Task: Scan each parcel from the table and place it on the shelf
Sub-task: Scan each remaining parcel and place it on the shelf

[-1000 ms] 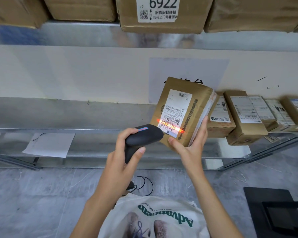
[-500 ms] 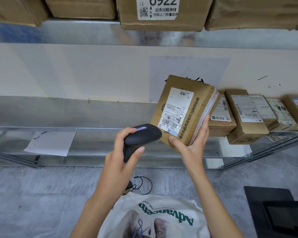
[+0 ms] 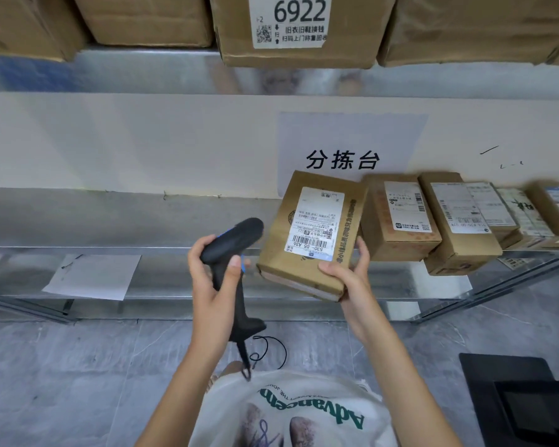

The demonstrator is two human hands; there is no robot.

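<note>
Two hands busy: left hand (image 3: 217, 279) grips scanner (image 3: 233, 250), right hand (image 3: 349, 279) holds parcel (image 3: 313, 233) above metal shelf (image 3: 175, 275)

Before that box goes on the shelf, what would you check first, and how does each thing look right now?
1. Right hand grips the parcel firmly: ok, thumb on top, fingers at its near corner.
2. Label faces up and is readable: ok.
3. Scan registered: cannot tell, no beam shows on the label.
4. Scanner clear of the parcel: ok, left hand holds it apart, to the left.
5. Free space on the shelf: ok, bare metal left of the row of boxes.
6. Scanner cord free: cannot tell.
</note>
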